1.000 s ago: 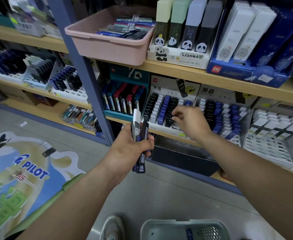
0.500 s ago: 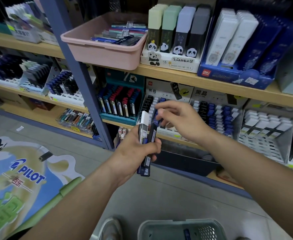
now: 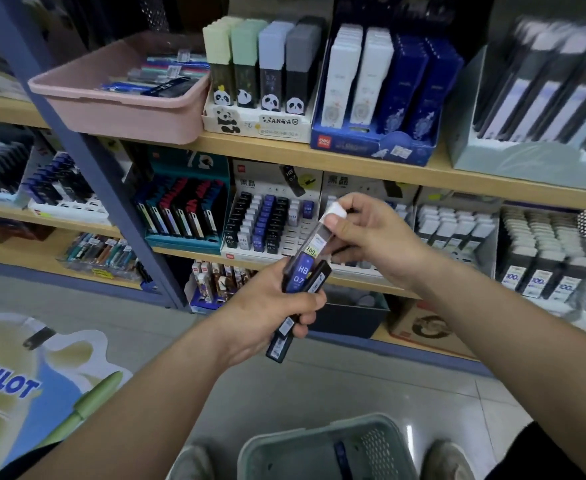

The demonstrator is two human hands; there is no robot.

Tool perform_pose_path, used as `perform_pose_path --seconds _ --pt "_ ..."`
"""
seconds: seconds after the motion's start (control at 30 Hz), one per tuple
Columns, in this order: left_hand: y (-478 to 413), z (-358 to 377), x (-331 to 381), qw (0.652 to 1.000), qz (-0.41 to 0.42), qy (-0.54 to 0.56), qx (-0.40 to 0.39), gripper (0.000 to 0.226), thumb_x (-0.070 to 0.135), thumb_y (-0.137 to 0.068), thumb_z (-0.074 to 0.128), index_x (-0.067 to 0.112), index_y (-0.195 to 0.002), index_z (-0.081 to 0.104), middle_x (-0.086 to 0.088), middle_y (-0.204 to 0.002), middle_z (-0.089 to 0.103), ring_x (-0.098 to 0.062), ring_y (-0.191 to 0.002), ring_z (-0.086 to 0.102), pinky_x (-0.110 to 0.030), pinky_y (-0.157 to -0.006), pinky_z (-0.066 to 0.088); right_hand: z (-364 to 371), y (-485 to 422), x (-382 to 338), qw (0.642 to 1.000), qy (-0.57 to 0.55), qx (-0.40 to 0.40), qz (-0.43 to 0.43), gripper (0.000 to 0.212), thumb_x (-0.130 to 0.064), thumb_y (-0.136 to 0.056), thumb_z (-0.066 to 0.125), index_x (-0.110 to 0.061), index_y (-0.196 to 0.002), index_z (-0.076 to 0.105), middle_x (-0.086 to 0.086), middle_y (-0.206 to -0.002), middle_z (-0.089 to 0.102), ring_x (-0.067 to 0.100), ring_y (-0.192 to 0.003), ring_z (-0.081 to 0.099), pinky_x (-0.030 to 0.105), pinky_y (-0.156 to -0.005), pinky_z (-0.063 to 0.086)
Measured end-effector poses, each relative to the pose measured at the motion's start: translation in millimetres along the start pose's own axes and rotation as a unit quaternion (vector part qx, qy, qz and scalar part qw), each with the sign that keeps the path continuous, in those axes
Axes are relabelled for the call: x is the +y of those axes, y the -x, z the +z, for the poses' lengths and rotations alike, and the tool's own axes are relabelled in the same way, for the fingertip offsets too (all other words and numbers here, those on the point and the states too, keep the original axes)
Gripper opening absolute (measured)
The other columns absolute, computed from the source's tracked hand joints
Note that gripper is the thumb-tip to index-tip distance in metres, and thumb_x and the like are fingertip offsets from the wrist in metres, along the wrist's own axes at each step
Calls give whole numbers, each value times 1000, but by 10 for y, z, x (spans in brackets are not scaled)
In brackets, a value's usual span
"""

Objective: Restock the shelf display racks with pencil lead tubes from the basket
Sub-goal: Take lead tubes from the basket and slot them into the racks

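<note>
- Our left grip (image 3: pixel 270 308) clasps the bundle (image 3: pixel 300 276).
- Our right grip (image 3: pixel 371 237) pinches one tube (image 3: pixel 317 239) by its cap (image 3: pixel 335 213); we judge we're selecting it.
- Next: a matching free rack (image 3: pixel 298 233) slot.

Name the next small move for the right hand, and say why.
Probably pull the white-capped tube free of the bundle that the left hand grips: the right hand pinches its cap, yet its lower part sits inside that bundle. The rack of white-capped tubes lies just right.
</note>
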State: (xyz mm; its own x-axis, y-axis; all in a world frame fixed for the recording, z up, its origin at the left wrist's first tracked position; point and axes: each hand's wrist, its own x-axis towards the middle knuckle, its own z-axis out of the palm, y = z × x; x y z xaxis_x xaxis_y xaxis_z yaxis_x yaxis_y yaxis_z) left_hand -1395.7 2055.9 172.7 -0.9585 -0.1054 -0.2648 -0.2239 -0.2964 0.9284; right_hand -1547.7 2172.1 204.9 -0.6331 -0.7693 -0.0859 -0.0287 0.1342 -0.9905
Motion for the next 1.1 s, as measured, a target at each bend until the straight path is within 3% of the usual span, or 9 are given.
perform_pose_path --seconds 0.13,0.23,0.47,0.7,0.8,0.9,1.0,1.1 --pt "-103 108 -12 999 -15 22 18 23 -3 -94 61 11 -112 56 -6 -83 55 -12 -58 46 -22 -48 40 -233 81 -11 995 -38 79 -37 8 -14 -99 59 -13 -96 51 9 -81 72 19 -66 69 31 -58 57" --pt "-169 188 -29 999 -28 32 21 21 1 -98 57 8 -118 54 -4 -81 60 -12 -56 46 -21 -47 39 -376 144 58 995 -39 85 -41 9 -13 -98 60 -12 -96 51 8 -78 73 20 -66 69 32 -59 58" --pt "-334 348 -115 999 -28 13 23 13 -1 -98 56 10 -104 54 -5 -78 59 -13 -54 45 -22 -45 39 -649 289 144 991 -22 125 -48 8 -13 -95 64 -9 -97 58 9 -81 74 25 -73 70 36 -66 60" --pt "-534 496 -218 998 -33 -14 52 15 -1 -97 59 8 -107 53 -4 -77 61 -14 -56 47 -25 -47 40 -1296 431 380 973 136 187 -15 9 -13 -90 71 -12 -90 63 13 -86 74 29 -75 71 41 -72 60" --pt "-612 565 -251 998 -34 -25 51 12 0 -97 59 8 -103 53 -5 -78 62 -15 -57 48 -26 -48 41 -1666 442 513 938 267 222 -11 6 -19 -88 75 -16 -89 70 4 -88 72 21 -73 72 35 -69 59" --pt "-682 618 -279 998 -35 -16 58 12 0 -97 59 9 -101 52 -6 -78 61 -15 -57 48 -26 -47 41 -1996 395 632 892 368 263 -18 3 -20 -91 71 -17 -90 72 1 -91 73 18 -80 70 25 -64 49" --pt "-738 652 -301 998 -34 -17 55 12 0 -97 59 9 -102 52 -7 -80 61 -15 -57 48 -26 -48 41 -2179 295 744 878 376 296 -19 6 -18 -89 73 -16 -94 73 4 -95 73 21 -89 68 30 -76 51" --pt "-777 669 -323 998 -39 -18 54 13 0 -97 59 10 -102 53 -6 -80 61 -14 -58 49 -26 -49 42 -2180 188 823 885 366 288 -18 6 -17 -87 75 -15 -91 71 2 -88 73 19 -83 68 24 -70 47"
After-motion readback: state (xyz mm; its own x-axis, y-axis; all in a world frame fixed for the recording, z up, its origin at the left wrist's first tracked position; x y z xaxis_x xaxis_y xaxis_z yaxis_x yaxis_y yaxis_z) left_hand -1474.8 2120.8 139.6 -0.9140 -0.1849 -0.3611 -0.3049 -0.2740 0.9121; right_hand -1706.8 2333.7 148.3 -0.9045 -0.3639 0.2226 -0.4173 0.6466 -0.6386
